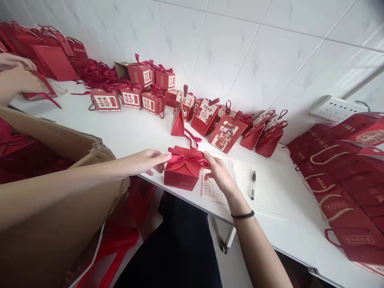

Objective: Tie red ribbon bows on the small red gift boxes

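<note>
A red gift box with petal-shaped flaps sits at the table's front edge. A shiny red ribbon is tied in a bow across its top, and one tail trails behind it. My left hand pinches the bow's left side, its other fingers curled beside the box. On the opposite side, my right hand grips the bow's right loop between thumb and fingers, above a written notebook page. The undersides of both grips are partly hidden.
An open notebook bears a pen. Finished-looking red boxes and triangular boxes line the wall. Red bags stack at right. A cardboard carton stands at left. Another person's hands hold a red item.
</note>
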A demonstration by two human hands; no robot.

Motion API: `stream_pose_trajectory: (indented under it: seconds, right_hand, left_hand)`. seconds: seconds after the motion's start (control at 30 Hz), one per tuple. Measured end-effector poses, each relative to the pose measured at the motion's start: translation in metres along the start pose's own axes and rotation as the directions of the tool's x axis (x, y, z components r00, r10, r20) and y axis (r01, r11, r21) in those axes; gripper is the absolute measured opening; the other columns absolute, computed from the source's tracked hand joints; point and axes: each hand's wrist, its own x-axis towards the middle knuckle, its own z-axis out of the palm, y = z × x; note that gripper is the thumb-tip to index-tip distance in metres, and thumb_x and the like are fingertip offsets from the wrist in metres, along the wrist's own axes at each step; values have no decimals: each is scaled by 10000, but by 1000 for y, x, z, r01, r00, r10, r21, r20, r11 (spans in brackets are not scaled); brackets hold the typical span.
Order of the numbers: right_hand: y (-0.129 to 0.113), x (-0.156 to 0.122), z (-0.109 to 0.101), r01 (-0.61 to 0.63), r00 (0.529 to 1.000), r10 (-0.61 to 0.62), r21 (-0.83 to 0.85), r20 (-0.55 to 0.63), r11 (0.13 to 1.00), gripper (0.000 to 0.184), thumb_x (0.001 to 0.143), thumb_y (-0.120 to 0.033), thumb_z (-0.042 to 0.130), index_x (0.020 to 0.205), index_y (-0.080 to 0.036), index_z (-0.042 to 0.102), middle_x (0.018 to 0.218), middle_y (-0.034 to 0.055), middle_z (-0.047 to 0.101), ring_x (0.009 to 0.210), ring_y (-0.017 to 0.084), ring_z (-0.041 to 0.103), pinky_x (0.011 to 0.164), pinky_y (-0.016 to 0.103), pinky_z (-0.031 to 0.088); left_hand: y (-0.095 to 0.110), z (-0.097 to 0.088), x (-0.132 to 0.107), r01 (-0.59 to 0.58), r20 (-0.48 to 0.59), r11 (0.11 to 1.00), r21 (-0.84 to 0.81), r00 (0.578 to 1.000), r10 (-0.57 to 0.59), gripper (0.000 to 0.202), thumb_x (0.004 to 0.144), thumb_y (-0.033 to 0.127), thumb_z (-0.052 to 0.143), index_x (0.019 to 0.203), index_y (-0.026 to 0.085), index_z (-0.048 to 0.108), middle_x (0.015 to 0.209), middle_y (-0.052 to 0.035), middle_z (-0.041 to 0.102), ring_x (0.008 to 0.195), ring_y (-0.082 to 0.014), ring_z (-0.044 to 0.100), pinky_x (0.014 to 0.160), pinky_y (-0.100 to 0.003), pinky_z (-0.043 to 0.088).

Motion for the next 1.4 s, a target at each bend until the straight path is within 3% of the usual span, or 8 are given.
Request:
stream_pose_trajectory:
  seconds: [0.27,0.5,0.7,0.9,1.07,1.17,1.27,1.4]
  right_hand:
    - [16,0,6,-2,1000,3,308,-3,951,371,758,-498,626,883,-150,656,794,36,608,660,140,528,389,183,360]
    - [18,2,14,6,996,32,398,-87,917,236,685,-393,685,671,-170,609,640,-13,568,554,103,493,482,201,410]
    - [19,2,20,4,988,64,434,-142,901,187,621,-341,664,650,-169,596,648,-5,591,575,112,535,472,192,410]
    - [24,3,23,76,969,40,452,-243,889,237,642,-391,664,634,-176,564,612,-23,555,556,104,509,483,197,428]
    - [29,6,22,62,975,44,457,-217,887,254,662,-394,674,679,-169,558,651,-2,570,565,123,533,456,207,437]
    - [28,0,16,73,972,36,443,-233,893,337,694,-489,662,808,-200,530,696,-20,553,555,127,534,389,199,409]
    - [24,-13,11,146,962,-59,323,-265,935,439,714,-610,627,902,-238,492,712,-41,516,573,134,531,346,187,389]
    - [15,-23,10,44,979,-30,67,-199,997,555,725,-730,520,617,-191,441,521,-51,384,412,85,378,331,189,305]
  left_hand:
    - [-9,-1,4,-77,163,996,-34,983,82,154,754,312,659,716,171,705,822,-54,704,780,-186,662,639,-207,549]
    - [-16,-1,5,-126,218,992,-33,967,130,90,659,221,729,618,187,657,699,-17,660,708,-190,650,617,-257,562]
    - [-15,-4,4,-173,306,984,42,940,152,218,730,385,669,679,175,643,775,-21,603,774,-176,602,726,-291,547]
    - [-13,-7,3,-123,423,988,88,903,75,326,742,474,634,785,155,578,839,17,526,856,-143,550,833,-284,486]
    - [-10,-8,1,-68,475,992,103,880,11,357,747,499,609,828,155,562,871,15,528,857,-135,546,841,-284,467]
    - [-2,-13,-1,-105,406,977,188,914,21,411,719,485,633,965,165,556,1031,-28,549,870,-151,559,789,-288,470]
    - [6,-17,-2,-205,228,952,225,962,153,468,692,467,645,1033,175,513,1097,-56,551,829,-143,560,723,-275,453]
    - [8,-11,-4,-296,179,884,363,953,245,378,744,521,572,837,154,574,828,-18,597,731,-136,534,680,-256,407]
